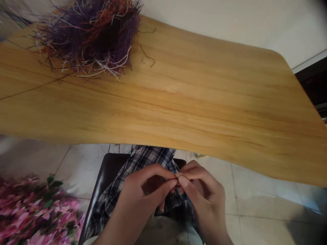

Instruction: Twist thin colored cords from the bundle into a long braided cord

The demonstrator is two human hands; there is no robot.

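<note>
My left hand (146,190) and my right hand (204,194) meet fingertip to fingertip below the near edge of the wooden table (178,98), over my lap in plaid cloth (148,160). Both hands are closed in a pinch. What sits between the fingertips is too small to name. A tangled heap of purple, orange and white strands (94,34) lies on the table's far left, well away from both hands. A few loose strands (148,56) trail beside it.
A dark chair seat (107,166) shows under my lap. Pink artificial flowers with green leaves (33,214) lie on the tiled floor (268,204) at the lower left. A white wall (230,20) stands behind the table.
</note>
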